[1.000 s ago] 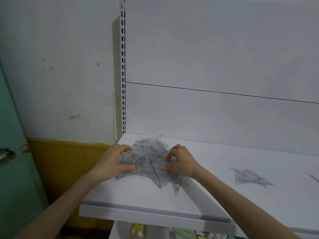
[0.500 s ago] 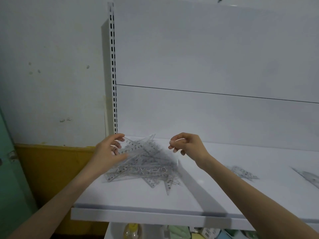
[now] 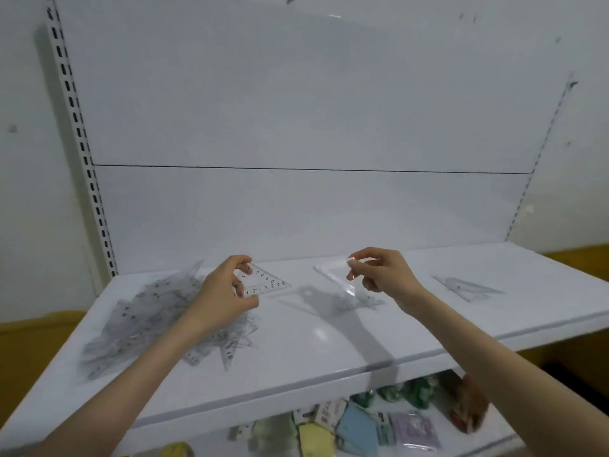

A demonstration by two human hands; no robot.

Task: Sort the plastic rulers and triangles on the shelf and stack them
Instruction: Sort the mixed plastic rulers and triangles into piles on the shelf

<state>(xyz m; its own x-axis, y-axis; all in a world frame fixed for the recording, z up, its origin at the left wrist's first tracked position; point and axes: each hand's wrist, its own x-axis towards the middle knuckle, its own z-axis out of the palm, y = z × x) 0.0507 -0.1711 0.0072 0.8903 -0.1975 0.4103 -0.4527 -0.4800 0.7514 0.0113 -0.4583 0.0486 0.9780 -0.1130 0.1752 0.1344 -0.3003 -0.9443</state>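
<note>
Head view: we looked down on a white shelf (image 3: 329, 344), with a white back panel (image 3: 296, 110) behind it and a slotted upright (image 3: 82, 150) at its left edge.
Left hand: our left hand (image 3: 224, 293) hung above the left part of the shelf. Its thumb and curled fingers gripped one corner of a small clear triangle (image 3: 265, 281), held clear of the surface with its printed numbers readable.
Right hand: our right hand (image 3: 384, 275) was raised over the middle of the shelf. Thumb and forefinger pinched one end of a second clear piece (image 3: 333, 275) and the other fingers curled loosely. Glare and blur kept us from telling its exact shape.
Gap between hands: the two held pieces were apart and not touching.
Unsorted pile: a heap (image 3: 148, 311) of clear rulers and triangles lay on the left end of the shelf, partly under our left wrist, with the pieces crossing at all angles.
Middle of shelf: a small stack (image 3: 357, 300) of clear triangles lay flat just below our right hand.
Right of shelf: a far stack (image 3: 468, 286) of clear pieces lay flat, well apart from both hands.
Lower level: coloured packets (image 3: 356, 427) showed beneath the front edge of the shelf.
</note>
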